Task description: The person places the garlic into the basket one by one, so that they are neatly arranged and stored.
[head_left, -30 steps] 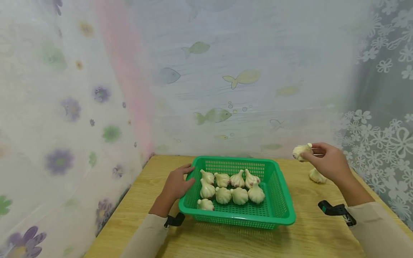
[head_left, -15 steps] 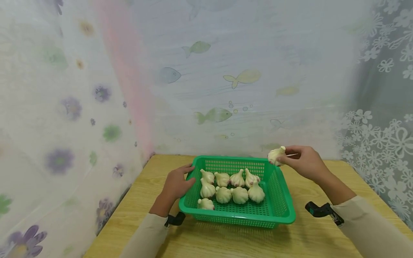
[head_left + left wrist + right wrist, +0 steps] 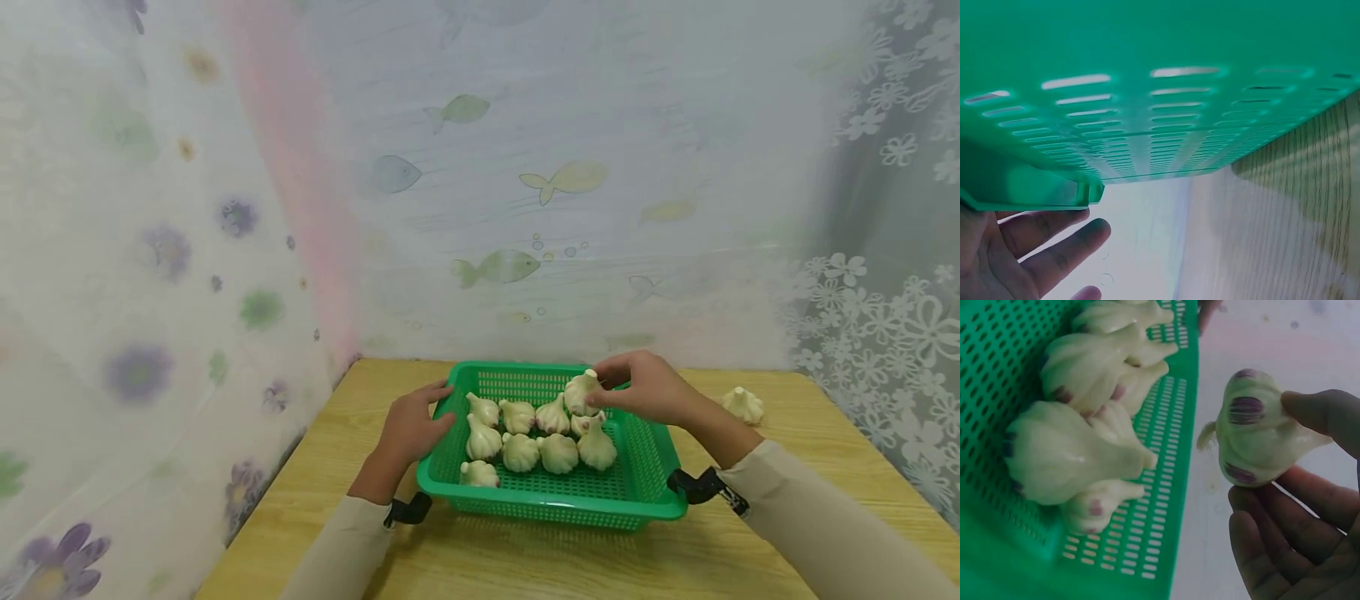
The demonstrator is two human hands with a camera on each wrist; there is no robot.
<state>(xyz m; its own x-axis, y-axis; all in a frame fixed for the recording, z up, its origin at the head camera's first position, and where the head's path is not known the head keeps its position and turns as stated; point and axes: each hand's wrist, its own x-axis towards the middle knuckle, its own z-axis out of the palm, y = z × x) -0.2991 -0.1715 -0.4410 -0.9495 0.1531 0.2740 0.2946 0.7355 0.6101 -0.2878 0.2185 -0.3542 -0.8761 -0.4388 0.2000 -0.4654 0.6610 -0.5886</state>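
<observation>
Pale garlic bulbs with purple patches lie in a green plastic basket [image 3: 551,504], one of them a front bulb [image 3: 558,454]. My left hand [image 3: 408,429] rests at the basket's left rim, thumb over it. In the left wrist view, straight fingers [image 3: 1063,253] show below the rim. Over the back right of the basket, my right hand [image 3: 648,387] holds a garlic bulb [image 3: 581,393] between thumb and fingertips, its stem up in the head view. The held bulb partly hides another in the back row. The right wrist view shows the thumb [image 3: 1322,412] pressed on it.
Another garlic bulb [image 3: 742,406] lies on the wooden table [image 3: 322,425], right of the basket. Behind the table hangs a curtain [image 3: 480,208] with fish prints. Flowered sheeting [image 3: 150,333] stands along the left side.
My right hand has carried the garlic bulb leftward from the table's right side to over the basket's back right. The loose bulb at right shows fully again. My left hand has stayed put.
</observation>
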